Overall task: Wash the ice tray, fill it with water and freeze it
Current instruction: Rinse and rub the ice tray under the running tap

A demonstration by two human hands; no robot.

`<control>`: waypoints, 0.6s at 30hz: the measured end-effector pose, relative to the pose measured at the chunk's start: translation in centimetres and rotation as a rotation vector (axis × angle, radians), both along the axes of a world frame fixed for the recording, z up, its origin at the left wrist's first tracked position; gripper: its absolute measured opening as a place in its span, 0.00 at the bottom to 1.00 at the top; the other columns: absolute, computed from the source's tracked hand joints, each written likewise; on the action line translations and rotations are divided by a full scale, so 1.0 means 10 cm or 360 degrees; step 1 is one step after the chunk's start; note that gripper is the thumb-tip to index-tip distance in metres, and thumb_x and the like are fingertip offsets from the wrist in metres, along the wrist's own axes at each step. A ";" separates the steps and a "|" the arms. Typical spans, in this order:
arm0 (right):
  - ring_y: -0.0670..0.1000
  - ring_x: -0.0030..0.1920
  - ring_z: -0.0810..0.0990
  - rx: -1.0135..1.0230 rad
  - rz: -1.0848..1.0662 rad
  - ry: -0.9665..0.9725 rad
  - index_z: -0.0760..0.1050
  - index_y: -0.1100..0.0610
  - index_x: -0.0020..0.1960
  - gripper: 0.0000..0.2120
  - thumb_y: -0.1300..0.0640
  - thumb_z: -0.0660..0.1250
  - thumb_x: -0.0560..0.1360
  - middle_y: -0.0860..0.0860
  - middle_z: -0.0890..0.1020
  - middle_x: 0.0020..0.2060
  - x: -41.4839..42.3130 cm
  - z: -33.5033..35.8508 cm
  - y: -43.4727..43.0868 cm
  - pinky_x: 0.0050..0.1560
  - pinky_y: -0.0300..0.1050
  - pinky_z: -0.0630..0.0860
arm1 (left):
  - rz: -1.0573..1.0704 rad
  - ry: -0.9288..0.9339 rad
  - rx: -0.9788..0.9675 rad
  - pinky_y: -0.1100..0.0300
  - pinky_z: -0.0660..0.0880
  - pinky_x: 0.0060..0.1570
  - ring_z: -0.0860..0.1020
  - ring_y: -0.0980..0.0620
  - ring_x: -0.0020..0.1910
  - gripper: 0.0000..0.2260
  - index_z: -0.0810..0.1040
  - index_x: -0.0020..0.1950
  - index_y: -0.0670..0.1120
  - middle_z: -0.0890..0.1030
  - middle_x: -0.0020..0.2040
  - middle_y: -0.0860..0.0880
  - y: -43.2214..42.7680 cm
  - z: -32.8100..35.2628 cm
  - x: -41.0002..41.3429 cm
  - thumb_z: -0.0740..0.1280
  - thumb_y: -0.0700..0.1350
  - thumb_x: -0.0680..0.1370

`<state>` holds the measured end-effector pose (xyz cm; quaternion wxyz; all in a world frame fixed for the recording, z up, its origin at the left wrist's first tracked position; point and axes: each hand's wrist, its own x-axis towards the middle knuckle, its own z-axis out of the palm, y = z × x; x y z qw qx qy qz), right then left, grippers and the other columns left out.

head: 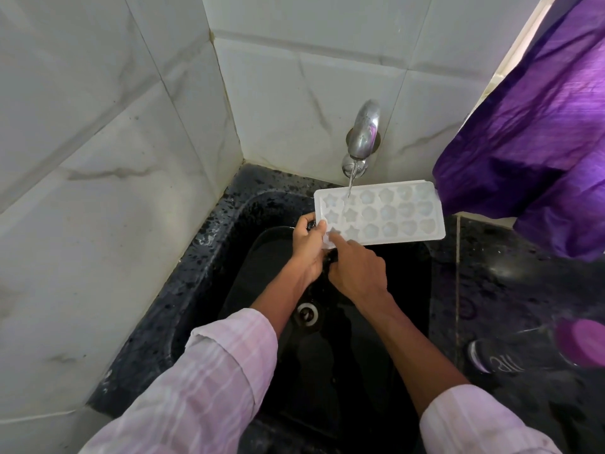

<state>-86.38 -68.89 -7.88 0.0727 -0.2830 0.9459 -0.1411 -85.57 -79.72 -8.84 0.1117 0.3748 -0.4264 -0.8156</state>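
Note:
A white ice tray (386, 214) with star and round moulds is held level over the black sink (209, 257), under the steel tap (363, 132). A thin stream of water (351, 181) falls from the tap onto the tray's left moulds. My left hand (306, 249) grips the tray's left end, thumb on top. My right hand (357, 270) reaches from below, its index finger pressing into a mould at the tray's near left corner, the other fingers curled.
White marble-look tiles line the corner behind the sink. A purple cloth (530, 132) hangs at the right, close to the tray's right end. On the black counter at the right lies a bottle with a purple cap (579, 342). The drain (306, 314) sits below my wrists.

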 end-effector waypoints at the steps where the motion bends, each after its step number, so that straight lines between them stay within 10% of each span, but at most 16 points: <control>1: 0.57 0.47 0.81 0.0047 -0.0024 0.0052 0.61 0.47 0.76 0.31 0.54 0.64 0.75 0.51 0.80 0.50 0.00 0.01 -0.02 0.39 0.47 0.72 | 0.0012 -0.0008 -0.0002 0.51 0.82 0.42 0.82 0.46 0.45 0.06 0.74 0.57 0.48 0.83 0.52 0.41 0.01 0.00 -0.01 0.62 0.39 0.83; 12: 0.56 0.48 0.82 0.0018 0.0107 -0.0024 0.65 0.46 0.74 0.30 0.54 0.66 0.73 0.51 0.82 0.51 0.03 -0.02 -0.13 0.42 0.48 0.75 | 0.0163 -0.0099 -0.0101 0.54 0.81 0.38 0.82 0.47 0.44 0.04 0.73 0.53 0.48 0.81 0.53 0.40 -0.05 -0.04 0.11 0.63 0.39 0.83; 18: 0.42 0.35 0.77 -0.0659 0.0063 -0.0349 0.69 0.42 0.63 0.21 0.57 0.68 0.73 0.44 0.77 0.34 0.05 -0.17 -0.02 0.36 0.44 0.76 | 0.0204 -0.0005 -0.0024 0.56 0.83 0.40 0.84 0.49 0.47 0.04 0.71 0.57 0.45 0.82 0.52 0.43 -0.20 -0.06 0.33 0.62 0.39 0.83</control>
